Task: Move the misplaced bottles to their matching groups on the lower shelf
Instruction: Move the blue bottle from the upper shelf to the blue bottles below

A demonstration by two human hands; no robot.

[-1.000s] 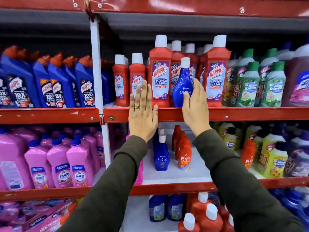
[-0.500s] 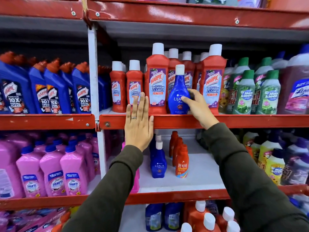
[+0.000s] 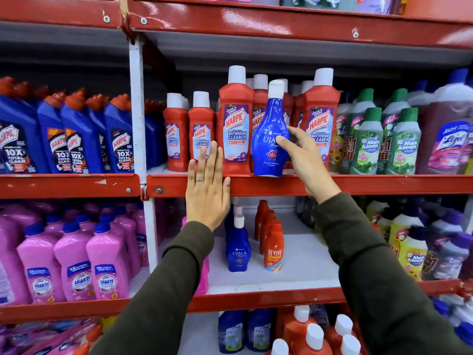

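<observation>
A blue Ujala bottle [image 3: 268,139] with a white cap leans to the right among red Harpic bathroom cleaner bottles [image 3: 236,129] on the upper shelf. My right hand [image 3: 304,160] grips its right side, thumb across the label. My left hand [image 3: 207,190] lies flat with fingers apart against the red shelf edge [image 3: 384,184]. On the lower shelf [image 3: 302,254] stands a row of blue Ujala bottles [image 3: 238,247] beside a row of orange Revive bottles [image 3: 273,249].
Blue Harpic bottles [image 3: 69,139] fill the upper left bay, pink Shakti bottles [image 3: 74,267] the bay below. Green Max Kleen bottles [image 3: 368,144] and a purple Lizol bottle [image 3: 450,139] stand to the right. A white upright post [image 3: 140,149] divides the bays.
My right hand has closed round the blue Ujala bottle and tilted it to the right at the shelf's front edge. My left hand has stayed flat on the shelf edge.
</observation>
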